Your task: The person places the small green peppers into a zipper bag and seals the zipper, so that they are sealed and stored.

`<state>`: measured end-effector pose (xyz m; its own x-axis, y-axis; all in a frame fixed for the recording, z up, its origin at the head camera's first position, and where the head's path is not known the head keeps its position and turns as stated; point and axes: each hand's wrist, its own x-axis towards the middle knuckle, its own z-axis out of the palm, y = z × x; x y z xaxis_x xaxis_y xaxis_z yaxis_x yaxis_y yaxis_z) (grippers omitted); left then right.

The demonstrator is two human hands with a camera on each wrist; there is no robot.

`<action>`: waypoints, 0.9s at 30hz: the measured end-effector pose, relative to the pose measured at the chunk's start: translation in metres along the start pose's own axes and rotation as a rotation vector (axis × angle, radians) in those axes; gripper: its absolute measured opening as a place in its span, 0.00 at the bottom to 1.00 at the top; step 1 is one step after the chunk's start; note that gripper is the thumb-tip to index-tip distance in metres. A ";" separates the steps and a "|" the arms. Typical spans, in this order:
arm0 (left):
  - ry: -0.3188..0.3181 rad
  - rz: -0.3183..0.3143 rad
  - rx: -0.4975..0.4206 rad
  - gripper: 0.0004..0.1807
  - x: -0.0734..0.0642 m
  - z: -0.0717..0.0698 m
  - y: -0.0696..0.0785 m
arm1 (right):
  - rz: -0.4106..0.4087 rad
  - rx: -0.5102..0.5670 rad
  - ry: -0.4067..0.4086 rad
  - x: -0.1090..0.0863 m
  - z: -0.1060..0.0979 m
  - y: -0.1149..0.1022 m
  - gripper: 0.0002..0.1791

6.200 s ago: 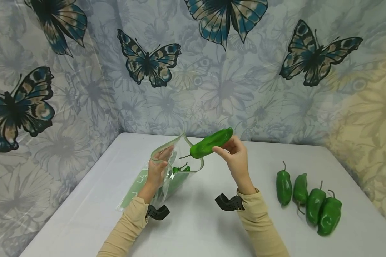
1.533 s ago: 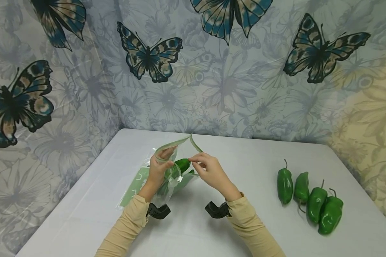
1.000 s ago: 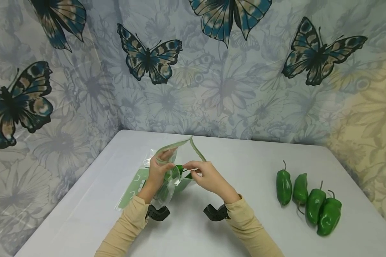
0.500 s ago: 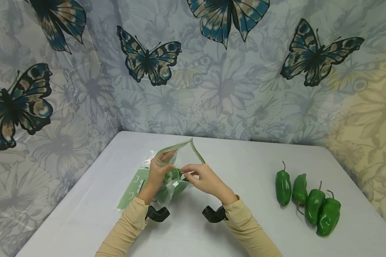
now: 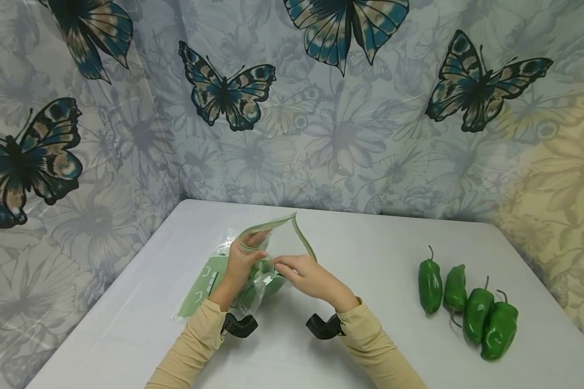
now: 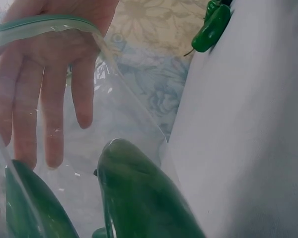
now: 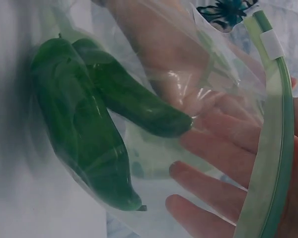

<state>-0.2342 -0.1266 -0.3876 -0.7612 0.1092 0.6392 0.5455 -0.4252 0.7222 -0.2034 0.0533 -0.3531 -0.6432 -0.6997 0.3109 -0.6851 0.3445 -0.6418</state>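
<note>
A clear zip bag [image 5: 304,236] with a green-edged mouth stands open in the middle of the table. My left hand [image 5: 240,263] grips its left side, thumb at the rim and fingers behind the plastic. My right hand [image 5: 309,275] reaches in through the mouth, and in the right wrist view its fingers [image 7: 213,193] are stretched out and hold nothing. Inside the bag lie green chili peppers [image 7: 84,124], two plainly visible through the plastic. The left wrist view shows a pepper [image 6: 139,193] low in the bag, its tip toward those straight fingers [image 6: 52,124].
Several loose green chili peppers [image 5: 478,313] lie on the white table [image 5: 370,237] at the right. A flat clear package with a green panel [image 5: 199,289] lies left of the bag, partly behind the left forearm. Butterfly-patterned cloth [image 5: 345,151] hangs along the table's far edge.
My right hand held a chili pepper above the bag's mouth, then lowered it inside. It has since let go of the pepper and its fingers have straightened. The left hand still grips the bag.
</note>
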 end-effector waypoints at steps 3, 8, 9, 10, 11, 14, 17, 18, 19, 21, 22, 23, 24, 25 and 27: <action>-0.005 0.008 -0.008 0.28 0.001 0.001 0.000 | 0.019 0.001 -0.001 -0.001 0.001 -0.001 0.20; 0.002 0.018 0.004 0.28 0.001 0.003 0.000 | 0.044 0.064 0.020 -0.002 0.001 -0.004 0.23; 0.005 0.020 0.007 0.27 0.001 0.003 0.000 | 0.041 0.072 0.025 -0.002 0.001 -0.004 0.23; 0.006 0.022 0.011 0.27 0.001 0.003 0.000 | 0.036 0.074 0.029 -0.002 0.001 -0.005 0.23; 0.007 0.023 0.009 0.27 0.002 0.003 0.000 | 0.032 0.074 0.033 -0.002 0.000 -0.005 0.22; 0.000 0.010 0.004 0.27 0.003 0.002 0.002 | 0.023 0.066 0.037 -0.002 0.000 -0.005 0.22; -0.010 -0.007 0.014 0.27 0.003 0.000 0.005 | 0.019 0.061 0.039 -0.002 -0.001 -0.004 0.21; -0.014 -0.012 0.016 0.27 0.004 -0.001 0.006 | 0.017 0.059 0.039 -0.003 -0.001 -0.003 0.21; -0.021 -0.015 0.017 0.27 0.004 -0.002 0.007 | 0.014 0.059 0.041 -0.003 -0.002 -0.003 0.21; -0.036 -0.020 0.009 0.25 0.005 -0.003 0.008 | 0.008 0.060 0.045 -0.003 -0.002 -0.003 0.20; -0.046 -0.019 0.002 0.24 0.005 -0.004 0.009 | 0.006 0.060 0.046 -0.003 -0.003 -0.003 0.20; -0.053 -0.017 -0.003 0.23 0.005 -0.005 0.010 | 0.007 0.062 0.048 -0.004 -0.004 -0.003 0.19; -0.061 -0.016 -0.013 0.22 0.005 -0.005 0.010 | 0.007 0.064 0.051 -0.004 -0.005 -0.004 0.19; -0.068 -0.014 -0.018 0.21 0.005 -0.005 0.011 | 0.008 0.071 0.055 -0.005 -0.006 -0.004 0.19; -0.078 -0.006 -0.024 0.21 0.005 -0.005 0.012 | 0.015 0.087 0.060 -0.006 -0.008 -0.003 0.18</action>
<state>-0.2332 -0.1359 -0.3777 -0.7345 0.1811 0.6540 0.5316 -0.4456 0.7203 -0.2000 0.0613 -0.3475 -0.6741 -0.6552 0.3411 -0.6447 0.2966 -0.7045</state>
